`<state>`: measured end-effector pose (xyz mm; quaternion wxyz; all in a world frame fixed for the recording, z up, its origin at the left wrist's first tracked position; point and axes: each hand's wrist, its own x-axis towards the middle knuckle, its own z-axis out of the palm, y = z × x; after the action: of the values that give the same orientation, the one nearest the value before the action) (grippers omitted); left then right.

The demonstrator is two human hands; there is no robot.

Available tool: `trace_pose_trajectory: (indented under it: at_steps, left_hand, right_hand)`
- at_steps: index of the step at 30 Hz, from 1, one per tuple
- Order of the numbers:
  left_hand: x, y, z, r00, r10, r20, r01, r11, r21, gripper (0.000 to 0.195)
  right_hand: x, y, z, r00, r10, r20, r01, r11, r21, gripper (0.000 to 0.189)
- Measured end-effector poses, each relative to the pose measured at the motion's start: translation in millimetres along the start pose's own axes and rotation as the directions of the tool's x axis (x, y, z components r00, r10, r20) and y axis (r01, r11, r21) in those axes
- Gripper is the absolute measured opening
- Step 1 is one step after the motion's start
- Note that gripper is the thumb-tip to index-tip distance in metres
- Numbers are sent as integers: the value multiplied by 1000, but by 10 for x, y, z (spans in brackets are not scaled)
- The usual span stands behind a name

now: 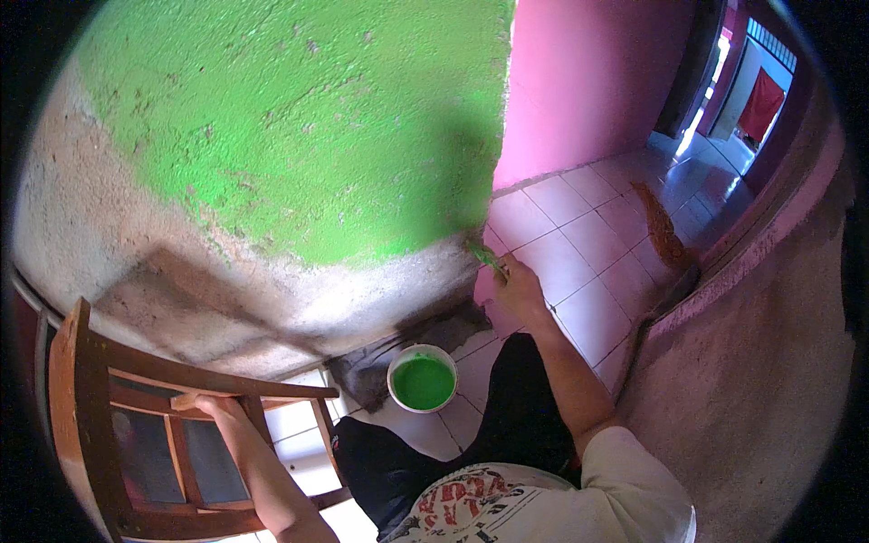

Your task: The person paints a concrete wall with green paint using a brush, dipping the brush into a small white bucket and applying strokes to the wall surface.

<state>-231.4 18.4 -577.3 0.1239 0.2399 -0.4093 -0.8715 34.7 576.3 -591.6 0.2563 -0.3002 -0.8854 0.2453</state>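
Observation:
My right hand (519, 285) is closed around a paintbrush (487, 256) smeared with green paint. Its bristles are at the right edge of the rough wall, near the lower border of the green paint (326, 149). Bare grey-brown plaster (353, 292) shows below that border. Between my knees and the wall, a white bucket (423, 379) of green paint stands on the floor. On the left, my left hand (218, 406) grips a rail of a wooden frame (88, 407) with dark panels; the fingers are partly hidden.
A pink wall (570, 81) adjoins the green one. White floor tiles (577, 261) run towards a doorway at the upper right. An orange-brown cloth or mat (662, 227) lies there. A dark cloth or sheet (380, 363) lies under the bucket. A rough wall (733, 380) rises on my right.

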Motion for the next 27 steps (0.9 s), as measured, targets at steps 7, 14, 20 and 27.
trace_pose_trajectory:
  at_steps: [7, 14, 20, 27]
  left_hand:
    - [50, 4, -37, 1000, 20, -11, -20, 1000, -14, 60]
    - [79, 45, -153, 999, 40, -34, -40, 999, -13, 60]
    - [-144, 18, 69, 999, 27, -44, -28, 999, -26, 59]
    - [153, 24, -120, 999, 33, -28, -34, 998, -52, 57]
  right_hand:
    - [602, -404, -573, 970, -244, -21, 239, 961, -138, 17]
    - [489, -784, -899, 918, -295, -263, 296, 954, -36, 13]
    - [182, -312, 42, 923, -167, -347, 176, 984, -6, 18]
    - [-175, 134, 817, 972, -165, -164, 146, 982, -122, 25]
